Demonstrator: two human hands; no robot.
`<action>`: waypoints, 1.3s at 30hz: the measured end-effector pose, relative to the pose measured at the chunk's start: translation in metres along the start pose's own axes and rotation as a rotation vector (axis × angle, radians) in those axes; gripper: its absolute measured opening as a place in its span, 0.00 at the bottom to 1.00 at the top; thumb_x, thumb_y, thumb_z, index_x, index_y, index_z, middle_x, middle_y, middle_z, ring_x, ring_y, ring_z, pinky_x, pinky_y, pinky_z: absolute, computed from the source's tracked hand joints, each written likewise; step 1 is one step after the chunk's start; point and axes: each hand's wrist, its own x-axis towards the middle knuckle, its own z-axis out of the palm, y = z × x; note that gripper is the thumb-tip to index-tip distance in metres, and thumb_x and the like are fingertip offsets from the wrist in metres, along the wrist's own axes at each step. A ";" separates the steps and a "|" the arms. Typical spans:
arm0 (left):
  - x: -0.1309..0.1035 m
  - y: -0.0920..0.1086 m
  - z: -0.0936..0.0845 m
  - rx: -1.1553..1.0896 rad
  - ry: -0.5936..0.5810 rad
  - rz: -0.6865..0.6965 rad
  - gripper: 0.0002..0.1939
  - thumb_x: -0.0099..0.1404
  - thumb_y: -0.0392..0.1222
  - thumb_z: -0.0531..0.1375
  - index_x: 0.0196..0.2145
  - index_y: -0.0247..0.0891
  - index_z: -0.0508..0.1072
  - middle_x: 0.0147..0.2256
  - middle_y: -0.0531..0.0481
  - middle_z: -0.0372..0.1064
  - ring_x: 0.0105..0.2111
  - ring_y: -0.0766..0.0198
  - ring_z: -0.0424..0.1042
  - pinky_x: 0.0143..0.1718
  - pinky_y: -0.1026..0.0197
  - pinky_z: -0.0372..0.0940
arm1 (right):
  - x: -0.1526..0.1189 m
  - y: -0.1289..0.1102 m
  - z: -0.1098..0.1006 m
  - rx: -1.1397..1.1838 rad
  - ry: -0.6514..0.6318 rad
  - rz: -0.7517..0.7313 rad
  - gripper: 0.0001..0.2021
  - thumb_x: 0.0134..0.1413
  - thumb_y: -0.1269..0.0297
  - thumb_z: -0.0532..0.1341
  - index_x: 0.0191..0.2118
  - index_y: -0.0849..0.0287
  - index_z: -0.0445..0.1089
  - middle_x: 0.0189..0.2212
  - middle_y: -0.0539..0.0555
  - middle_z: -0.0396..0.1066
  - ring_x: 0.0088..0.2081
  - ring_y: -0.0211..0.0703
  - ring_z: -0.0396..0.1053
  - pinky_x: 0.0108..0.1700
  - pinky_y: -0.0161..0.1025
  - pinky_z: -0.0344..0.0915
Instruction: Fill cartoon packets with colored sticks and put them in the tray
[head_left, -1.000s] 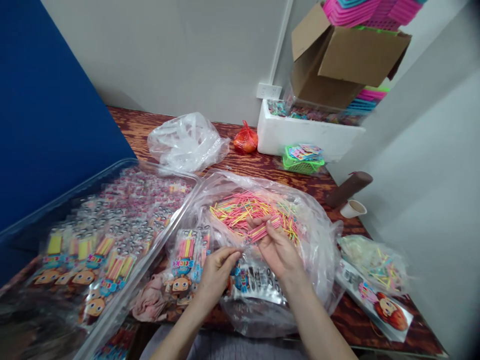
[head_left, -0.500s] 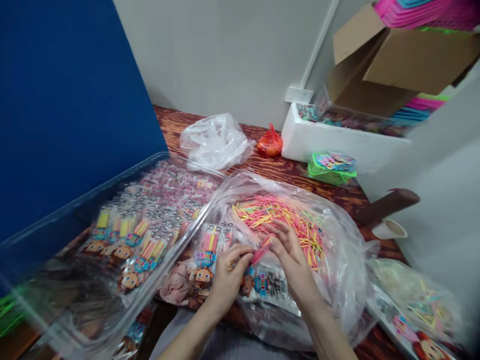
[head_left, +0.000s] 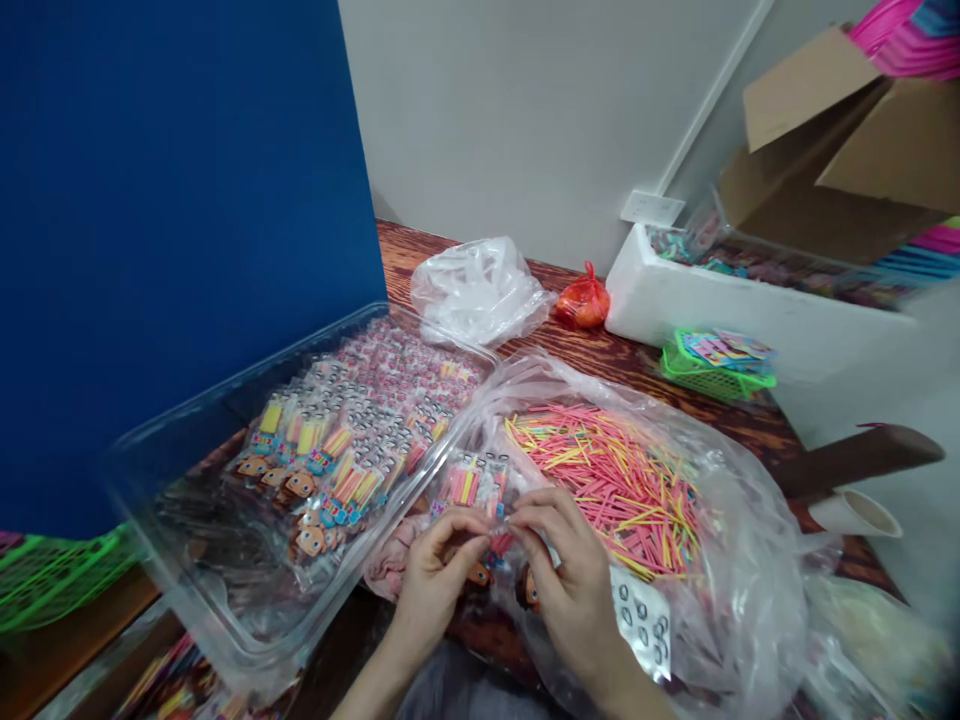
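My left hand (head_left: 441, 568) and my right hand (head_left: 564, 570) are close together over the table, fingers pinched. What they hold between them is too small to make out. Just behind them lie small clear packets (head_left: 472, 485) with pink and yellow sticks. An open plastic bag (head_left: 739, 530) holds a heap of loose pink and yellow sticks (head_left: 607, 475), right behind my right hand. To the left, a clear tray (head_left: 259, 665) contains many filled packets (head_left: 349, 480) with cartoon figures. A sheet with dark rings (head_left: 643, 622) lies beside my right wrist.
At the back are a clear bag (head_left: 480, 295), a red bag (head_left: 583, 300) and a white foam box (head_left: 750, 310) under an open carton (head_left: 810, 190). A green basket (head_left: 712, 370) and a paper cup (head_left: 856, 513) stand right; a blue panel (head_left: 180, 240) rises left.
The view has swung left, so everything appears farther right. My right hand has moved off the stick heap, nearer my left hand. The pink sticks between my fingers no longer show clearly.
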 end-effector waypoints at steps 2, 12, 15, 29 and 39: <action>0.000 0.001 -0.008 0.007 -0.014 -0.040 0.07 0.61 0.41 0.62 0.38 0.38 0.75 0.38 0.48 0.73 0.40 0.60 0.71 0.43 0.62 0.65 | 0.003 -0.001 0.006 -0.006 -0.020 -0.014 0.08 0.61 0.72 0.56 0.33 0.56 0.70 0.33 0.52 0.67 0.38 0.43 0.66 0.42 0.38 0.61; -0.004 -0.007 -0.026 0.178 -0.014 -0.096 0.08 0.59 0.44 0.62 0.35 0.38 0.75 0.34 0.51 0.72 0.36 0.60 0.69 0.38 0.63 0.64 | 0.049 0.070 0.043 -0.252 0.077 0.231 0.04 0.56 0.64 0.60 0.33 0.56 0.65 0.31 0.51 0.67 0.34 0.45 0.64 0.38 0.40 0.58; -0.009 -0.007 -0.028 0.201 -0.037 -0.077 0.07 0.60 0.43 0.62 0.35 0.39 0.75 0.34 0.51 0.73 0.36 0.60 0.70 0.39 0.63 0.64 | 0.060 0.080 0.046 -0.291 0.019 0.226 0.09 0.53 0.69 0.61 0.24 0.56 0.61 0.26 0.49 0.64 0.31 0.44 0.63 0.36 0.39 0.56; -0.033 0.010 -0.014 0.311 0.058 0.086 0.06 0.64 0.44 0.61 0.32 0.41 0.77 0.59 0.42 0.61 0.57 0.50 0.63 0.53 0.53 0.61 | 0.009 0.016 -0.009 0.428 -0.075 0.337 0.09 0.58 0.60 0.62 0.29 0.56 0.67 0.37 0.55 0.76 0.38 0.45 0.72 0.42 0.39 0.66; -0.031 0.007 -0.012 0.230 -0.083 0.095 0.03 0.64 0.39 0.60 0.34 0.40 0.74 0.40 0.47 0.72 0.44 0.57 0.70 0.47 0.59 0.63 | 0.002 0.008 -0.008 0.272 -0.216 0.289 0.06 0.58 0.60 0.61 0.35 0.56 0.71 0.30 0.49 0.69 0.34 0.42 0.68 0.36 0.35 0.63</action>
